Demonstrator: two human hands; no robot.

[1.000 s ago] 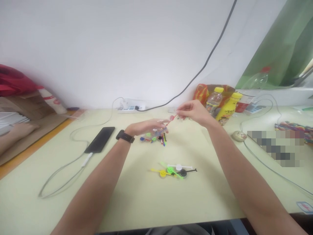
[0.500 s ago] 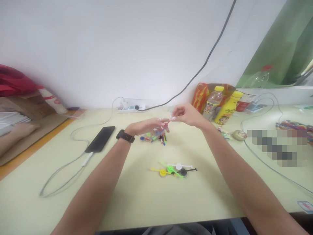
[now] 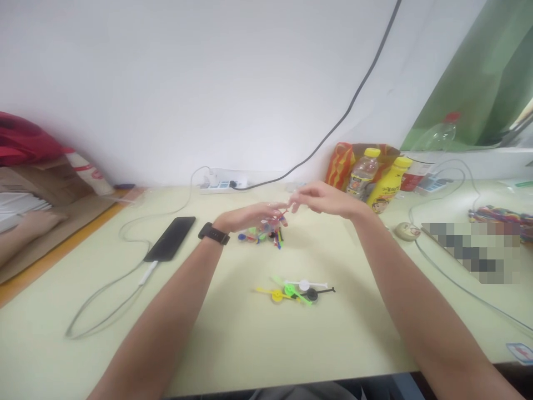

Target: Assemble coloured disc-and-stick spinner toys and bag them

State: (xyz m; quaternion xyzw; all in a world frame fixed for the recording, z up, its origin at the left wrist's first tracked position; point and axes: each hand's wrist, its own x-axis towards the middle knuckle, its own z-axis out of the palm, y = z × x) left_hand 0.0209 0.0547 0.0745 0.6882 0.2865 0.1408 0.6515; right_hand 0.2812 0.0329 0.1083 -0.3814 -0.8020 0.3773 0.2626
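Note:
My left hand (image 3: 254, 215), with a black watch at the wrist, hovers above a heap of small coloured plastic pieces (image 3: 261, 235) and its fingers are closed on a small red stick piece (image 3: 282, 215). My right hand (image 3: 320, 199) is just right of it, fingertips touching the same red piece's end, fingers partly stretched out. Nearer to me on the pale green table (image 3: 233, 333) lie several joined disc-and-stick pieces (image 3: 296, 290) in yellow, green, white and black.
A black phone (image 3: 170, 238) on a white cable lies to the left. A power strip (image 3: 222, 181) sits by the wall. Yellow bottles (image 3: 385, 183) and a bag stand at the right. Another person's hand (image 3: 37, 222) rests at the far left.
My right hand has come down and leftward from a raised pinch, bringing the red piece to my left hand's fingertips. Its fingers have loosened. My left hand has barely moved.

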